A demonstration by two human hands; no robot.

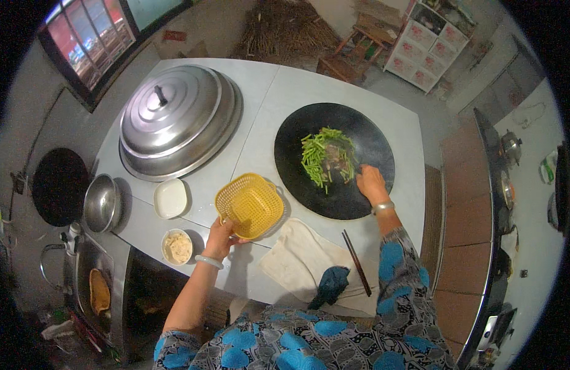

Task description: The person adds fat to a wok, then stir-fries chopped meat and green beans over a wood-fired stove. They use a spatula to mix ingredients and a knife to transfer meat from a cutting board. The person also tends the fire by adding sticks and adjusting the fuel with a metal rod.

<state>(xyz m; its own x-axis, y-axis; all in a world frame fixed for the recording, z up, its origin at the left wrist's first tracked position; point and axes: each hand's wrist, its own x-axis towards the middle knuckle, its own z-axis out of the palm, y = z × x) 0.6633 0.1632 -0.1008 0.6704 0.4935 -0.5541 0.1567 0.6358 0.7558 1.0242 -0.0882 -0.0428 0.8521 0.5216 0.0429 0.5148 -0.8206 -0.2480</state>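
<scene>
My left hand [221, 238] grips the rim of a yellow perforated plastic basket [250, 206], which has nothing in it. On the right, a wide black wok [303, 199] holds cut green vegetable stems [315, 157] and some brownish food, perhaps meat. Over the wok's right side is my right hand [372, 182], its fingers curled at the edge of the food; whether it holds a utensil cannot be made out. Below the wok lie a cream cloth [298, 259], a dark teal cloth [332, 282] and a pair of dark chopsticks [356, 262].
A large domed metal lid [183, 115] covers the back left. Near the left edge stand a steel bowl [102, 203], a white square dish [170, 199] and a bowl of pale food [177, 247]. A sink [83, 286] lies lower left, a long counter [527, 259] far right.
</scene>
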